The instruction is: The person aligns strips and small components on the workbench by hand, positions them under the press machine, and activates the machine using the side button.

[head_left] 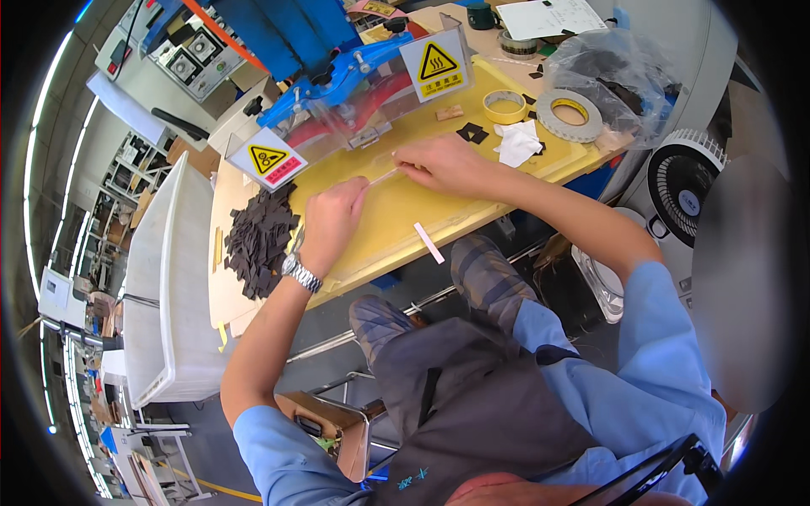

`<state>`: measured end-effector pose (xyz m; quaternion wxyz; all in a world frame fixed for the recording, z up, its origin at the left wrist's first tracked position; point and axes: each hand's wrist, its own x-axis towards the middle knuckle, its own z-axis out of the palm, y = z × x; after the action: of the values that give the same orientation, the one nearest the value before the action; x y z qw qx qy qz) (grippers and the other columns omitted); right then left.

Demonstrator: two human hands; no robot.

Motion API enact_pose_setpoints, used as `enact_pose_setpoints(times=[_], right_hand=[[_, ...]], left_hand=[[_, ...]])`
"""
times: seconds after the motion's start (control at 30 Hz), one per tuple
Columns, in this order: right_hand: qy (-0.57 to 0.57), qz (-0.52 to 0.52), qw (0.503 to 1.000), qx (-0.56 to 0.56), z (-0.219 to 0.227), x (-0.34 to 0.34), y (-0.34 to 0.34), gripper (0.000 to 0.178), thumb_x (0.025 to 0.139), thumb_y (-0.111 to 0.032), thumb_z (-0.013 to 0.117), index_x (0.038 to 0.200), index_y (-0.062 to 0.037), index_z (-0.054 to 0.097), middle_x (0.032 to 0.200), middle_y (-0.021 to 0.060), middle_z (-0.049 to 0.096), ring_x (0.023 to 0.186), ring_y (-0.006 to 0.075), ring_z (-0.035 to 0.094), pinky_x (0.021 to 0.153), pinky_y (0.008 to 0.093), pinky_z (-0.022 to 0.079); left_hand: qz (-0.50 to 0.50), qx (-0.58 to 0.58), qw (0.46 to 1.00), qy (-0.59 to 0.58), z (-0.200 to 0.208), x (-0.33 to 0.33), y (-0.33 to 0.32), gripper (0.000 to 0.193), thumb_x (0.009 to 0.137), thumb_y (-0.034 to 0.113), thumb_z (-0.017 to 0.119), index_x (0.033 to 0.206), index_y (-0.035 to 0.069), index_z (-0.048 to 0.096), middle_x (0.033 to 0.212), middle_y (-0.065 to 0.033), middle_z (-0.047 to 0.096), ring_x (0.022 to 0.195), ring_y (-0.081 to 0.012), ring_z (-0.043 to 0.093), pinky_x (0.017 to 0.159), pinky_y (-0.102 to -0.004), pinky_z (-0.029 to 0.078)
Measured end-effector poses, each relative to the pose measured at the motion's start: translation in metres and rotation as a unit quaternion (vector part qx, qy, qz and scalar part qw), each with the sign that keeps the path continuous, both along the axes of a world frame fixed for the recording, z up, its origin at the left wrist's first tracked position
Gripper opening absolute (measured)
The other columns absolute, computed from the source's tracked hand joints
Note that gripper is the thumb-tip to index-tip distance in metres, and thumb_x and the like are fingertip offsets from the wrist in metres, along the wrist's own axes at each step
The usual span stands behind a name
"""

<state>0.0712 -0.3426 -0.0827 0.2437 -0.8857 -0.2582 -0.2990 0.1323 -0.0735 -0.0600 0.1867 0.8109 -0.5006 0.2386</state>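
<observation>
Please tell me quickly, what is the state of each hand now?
Left hand: closed, fingertips pinching a thin pale strip.
Right hand: closed, fingertips pinching the same strip.

The strip (385,178) is pale, the board (380,223) yellow; black scraps (260,240) left, blue machine (287,38) far; plaid trousers (491,274), light-blue shirt (662,333) near.

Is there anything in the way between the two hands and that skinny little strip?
No, nothing that I can see. The thin pale strip runs directly from the left hand to the right hand. The black pile sits off to the left.
</observation>
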Motion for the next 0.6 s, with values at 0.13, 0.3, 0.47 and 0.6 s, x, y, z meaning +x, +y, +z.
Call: enact_pose_setpoints(times=[0.13,0.3,0.47,0.6], right_hand=[[-0.056,0.037,0.997,0.036,0.003,-0.056,0.019,0.012,0.095,-0.011,0.074,0.105,-0.0061,0.071,0.091,0.0112,0.07,0.084,0.0335,0.072,0.071,0.0436,0.057],[-0.099,0.05,0.993,-0.05,0.011,-0.101,0.058,0.02,0.085,-0.009,0.074,0.102,-0.0053,0.063,0.088,0.0089,0.06,0.083,0.0296,0.069,0.069,0.0413,0.057],[-0.102,0.024,0.984,-0.146,-0.001,-0.104,0.09,0.024,0.077,-0.014,0.071,0.098,-0.0021,0.064,0.09,0.0105,0.064,0.086,0.0264,0.07,0.068,0.038,0.058],[-0.086,0.026,0.977,-0.194,-0.004,-0.112,0.104,0.022,0.076,-0.013,0.072,0.094,-0.0011,0.065,0.092,0.0134,0.068,0.088,0.0273,0.071,0.07,0.0371,0.058]], left_hand=[[-0.018,-0.03,0.999,0.039,0.008,-0.047,0.009,0.011,0.097,0.01,0.076,0.105,0.003,0.079,0.091,-0.0159,0.077,0.078,-0.0365,0.075,0.071,-0.0432,0.06],[-0.031,0.057,0.99,0.124,0.015,-0.068,0.024,0.014,0.093,0.007,0.078,0.105,0.001,0.078,0.097,-0.0155,0.077,0.086,-0.0351,0.075,0.08,-0.0418,0.06],[-0.023,0.051,0.995,0.078,0.009,-0.062,0.036,0.02,0.088,0.002,0.077,0.108,0.002,0.078,0.104,-0.015,0.077,0.1,-0.0356,0.074,0.088,-0.0442,0.059],[-0.04,0.079,0.994,0.066,0.0,-0.071,0.043,0.024,0.086,-0.002,0.075,0.11,0.002,0.078,0.107,-0.0135,0.076,0.106,-0.0358,0.071,0.092,-0.0451,0.058]])
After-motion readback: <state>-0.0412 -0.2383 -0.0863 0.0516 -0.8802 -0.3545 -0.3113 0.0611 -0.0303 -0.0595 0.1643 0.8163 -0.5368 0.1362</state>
